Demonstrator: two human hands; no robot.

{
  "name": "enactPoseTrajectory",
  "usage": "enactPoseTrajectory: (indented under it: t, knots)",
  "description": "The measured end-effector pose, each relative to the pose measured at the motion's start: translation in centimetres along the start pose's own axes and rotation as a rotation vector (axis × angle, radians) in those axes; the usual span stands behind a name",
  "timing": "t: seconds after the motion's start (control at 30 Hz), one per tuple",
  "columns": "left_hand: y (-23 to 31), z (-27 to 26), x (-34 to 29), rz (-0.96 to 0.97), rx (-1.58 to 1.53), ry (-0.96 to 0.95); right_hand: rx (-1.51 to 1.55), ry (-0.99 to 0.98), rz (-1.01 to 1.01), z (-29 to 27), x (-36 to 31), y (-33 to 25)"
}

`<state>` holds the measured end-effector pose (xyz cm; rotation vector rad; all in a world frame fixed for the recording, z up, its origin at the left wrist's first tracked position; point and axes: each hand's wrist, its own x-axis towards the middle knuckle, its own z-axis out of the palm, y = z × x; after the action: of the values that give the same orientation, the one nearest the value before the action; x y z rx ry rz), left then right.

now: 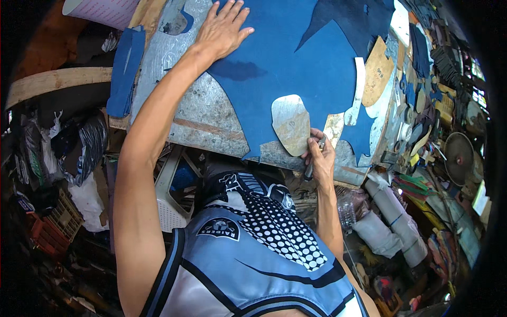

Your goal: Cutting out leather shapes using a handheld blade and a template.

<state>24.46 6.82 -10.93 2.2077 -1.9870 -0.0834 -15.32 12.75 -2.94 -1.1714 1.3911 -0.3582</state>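
My left hand (223, 30) lies flat with fingers spread on a blue sheet of leather-like material (285, 63), near its far left part. Close to the sheet's near edge rests a pale, rounded pattern piece (291, 124). My right hand (322, 158) is closed around a slim knife-like tool (308, 171) with a dark lower end; its tip is hard to make out. The fingertips of that hand are at the right edge of the pattern piece. Just beyond them lies another pale pattern piece (334, 128), partly covered by the hand.
The sheet lies on a worn metal-topped table (203, 113). A curved white strip (357, 90) and a tan pattern (378, 71) lie at the right. Folded blue material (125, 71) hangs at the left edge. Wrapped rolls (396, 216) and a fan (459, 158) stand at right; a white plastic stool (171, 190) is below.
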Motion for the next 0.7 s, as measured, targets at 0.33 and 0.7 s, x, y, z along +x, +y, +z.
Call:
enactPoseTrajectory:
  t: [0.33,0.7]
  knots:
    - [13.2,-1.6,-11.0,0.168,-0.134,-0.276,0.264,0.195,-0.039,-0.7,0.3,1.7]
    - [18.0,-2.5,-20.0,0.324,-0.579,-0.346,0.23,0.182,-0.025,-0.5,0.1,1.3]
